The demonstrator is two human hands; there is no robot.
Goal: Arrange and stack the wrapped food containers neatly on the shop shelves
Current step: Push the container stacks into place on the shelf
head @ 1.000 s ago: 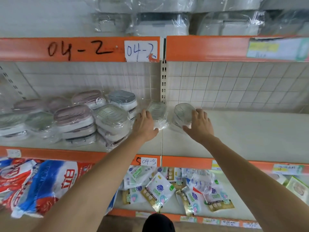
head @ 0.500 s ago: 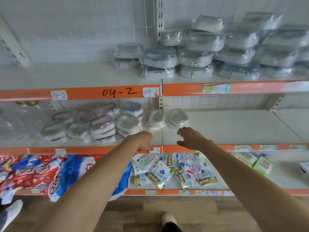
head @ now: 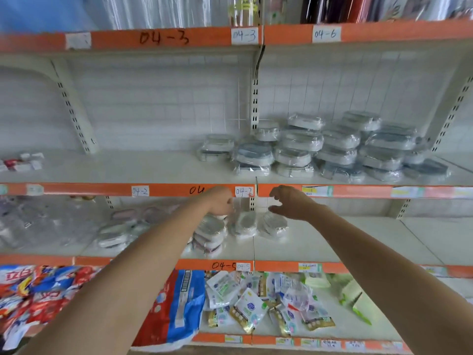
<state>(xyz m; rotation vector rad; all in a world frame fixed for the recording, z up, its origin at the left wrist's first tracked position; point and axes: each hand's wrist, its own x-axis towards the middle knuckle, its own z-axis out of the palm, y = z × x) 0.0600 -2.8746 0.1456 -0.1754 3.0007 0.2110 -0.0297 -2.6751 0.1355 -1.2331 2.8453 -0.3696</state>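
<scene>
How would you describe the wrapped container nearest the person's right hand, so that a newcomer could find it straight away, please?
Find the middle shelf, below the orange strip labelled 04-2. Just right of the seam between the two bays, under the right hand, stands a clear-wrapped round container tilted on its edge. It is the rightmost one on that shelf, with only bare shelf beyond it.

My hands hang before the orange shelf edge (head: 163, 190) — above it, bare white shelf board (head: 115, 167) runs left of the heaped plastic-wrapped grey-and-white containers (head: 320, 147). Below, open board lies right of two upright wrapped clear containers (head: 258, 224).
</scene>
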